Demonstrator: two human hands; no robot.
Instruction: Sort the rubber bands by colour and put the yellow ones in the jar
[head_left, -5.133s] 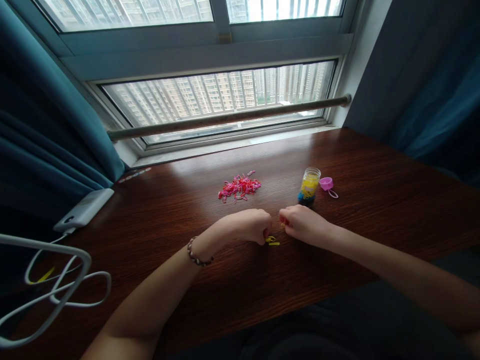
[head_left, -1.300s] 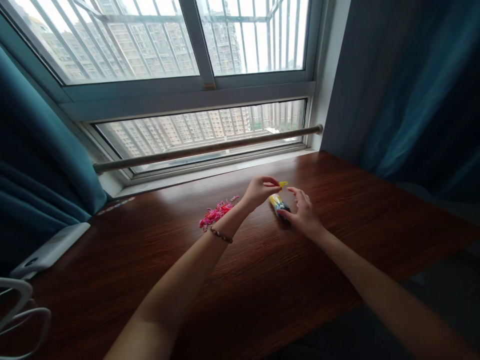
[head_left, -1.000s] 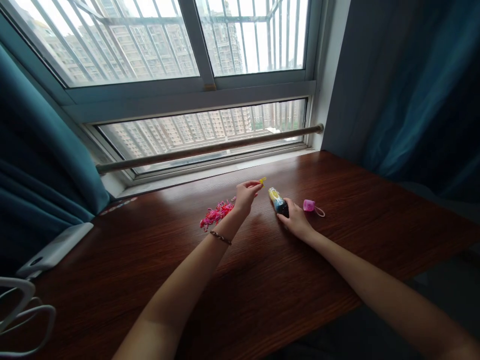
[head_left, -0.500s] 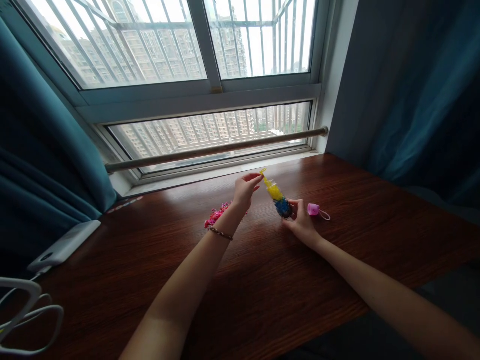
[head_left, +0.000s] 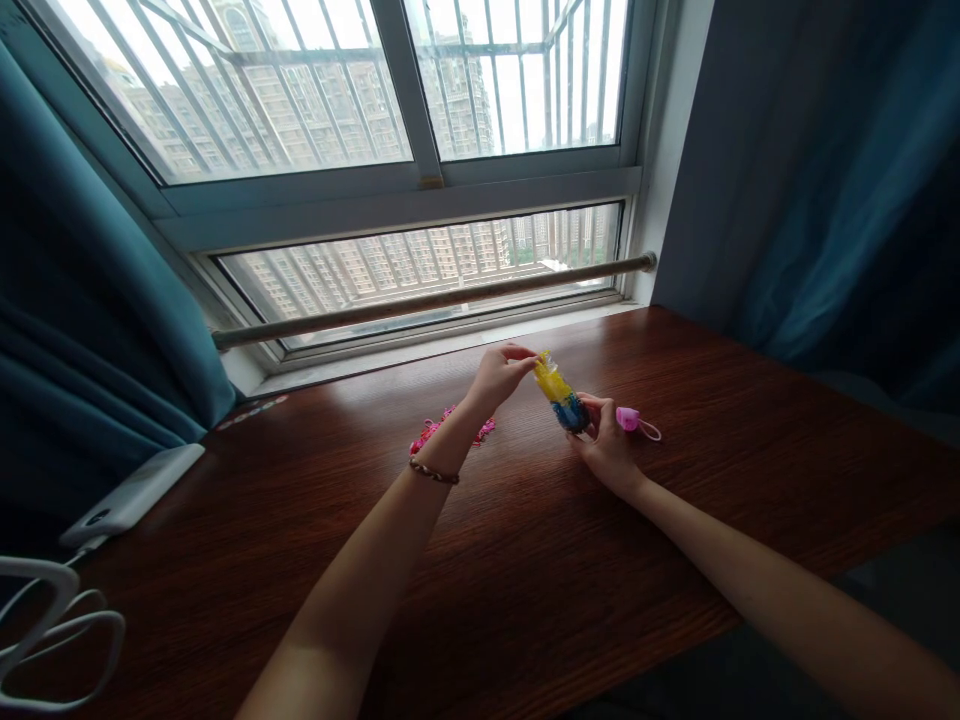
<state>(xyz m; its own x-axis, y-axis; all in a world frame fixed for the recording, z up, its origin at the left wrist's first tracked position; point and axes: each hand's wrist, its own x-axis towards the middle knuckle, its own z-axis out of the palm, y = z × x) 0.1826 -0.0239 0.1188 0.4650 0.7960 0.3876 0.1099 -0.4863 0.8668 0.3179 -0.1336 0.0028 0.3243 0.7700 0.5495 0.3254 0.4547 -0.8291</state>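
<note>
My right hand [head_left: 606, 452] grips a small clear bottle [head_left: 562, 397] filled with yellow and blue elastic bands, tilted so its mouth points up and left. My left hand [head_left: 498, 375], with a braided bracelet on the wrist, has its fingertips pinched at the bottle's mouth; what they hold is hidden. Just behind my left wrist lies a pile of pink bands [head_left: 448, 428] on the dark wooden table [head_left: 525, 590]. The bottle's pink cap [head_left: 628, 420] with a loop lies right beside my right hand.
A white power bank [head_left: 131, 494] lies at the table's left end with a white cable [head_left: 52, 640] looped below it. Teal curtains hang on both sides. A window with a rail across it runs along the table's far edge.
My right hand has lifted and tilted the bottle off the table. My left hand has brought a yellow band from above down to the bottle's mouth.
</note>
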